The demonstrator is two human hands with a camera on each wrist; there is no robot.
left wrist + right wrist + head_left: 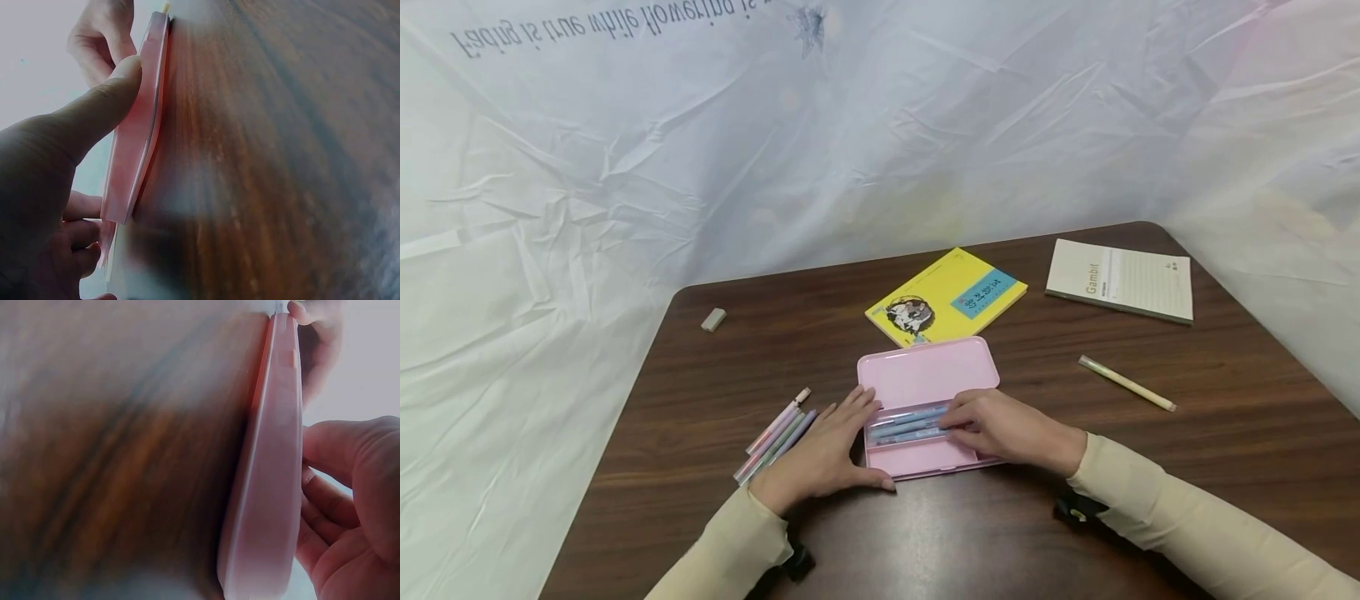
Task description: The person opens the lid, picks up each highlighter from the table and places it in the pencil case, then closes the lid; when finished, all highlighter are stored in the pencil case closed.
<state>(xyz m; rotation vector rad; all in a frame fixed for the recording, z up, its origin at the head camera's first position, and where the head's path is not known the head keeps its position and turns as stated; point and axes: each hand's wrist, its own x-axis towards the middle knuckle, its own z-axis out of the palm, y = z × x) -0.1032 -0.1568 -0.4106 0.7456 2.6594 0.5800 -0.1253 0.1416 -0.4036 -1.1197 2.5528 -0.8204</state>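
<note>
Pale eraser [713, 319] on table [985, 533]. Nearer, bunch of pens [778, 444] just beside left hand. Left hand [822, 454]: grip spread wide, fingers straight, touching left end of pink pencil case [917, 459], thumb at front edge. Case lies on table, lid back, yellow book [936, 292] behind; blue pens [913, 434] inside. Right hand [1009, 423]: grip closed, thumb and fingers pinching right ends of blue pens. Gambit notebook [1120, 282], yellow pen [1126, 383] farther right.
</note>
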